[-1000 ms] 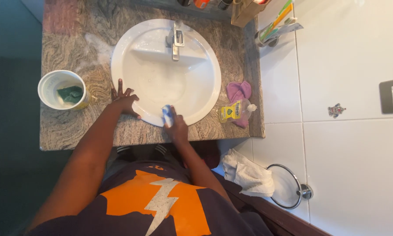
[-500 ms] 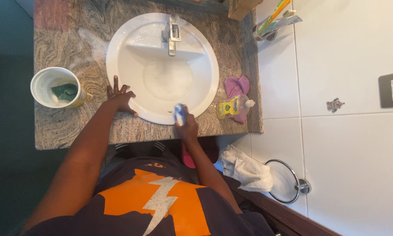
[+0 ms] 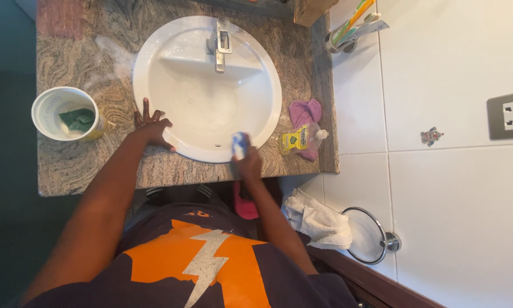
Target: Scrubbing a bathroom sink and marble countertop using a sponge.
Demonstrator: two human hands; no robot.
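Note:
A round white sink (image 3: 154, 51) with a metal tap (image 3: 220, 44) is set in a veined stone counter (image 3: 79, 165). My right hand (image 3: 248, 164) grips a blue and white cleaning pad (image 3: 239, 145) pressed on the sink's near rim, right of the middle. My left hand (image 3: 151, 129) lies flat with its fingers spread, on the sink's left rim and the counter beside it.
A white tub (image 3: 66, 113) holding a green sponge (image 3: 77, 119) stands at the counter's left. A yellow soap bottle (image 3: 302, 138) lies on a pink cloth (image 3: 305, 112) at the right. A cup of toothbrushes (image 3: 348, 31) stands at the back right. A white towel (image 3: 319, 219) hangs on a wall ring.
My right hand has slid the pad rightwards along the near rim of the sink. My left hand has stayed planted on the left rim.

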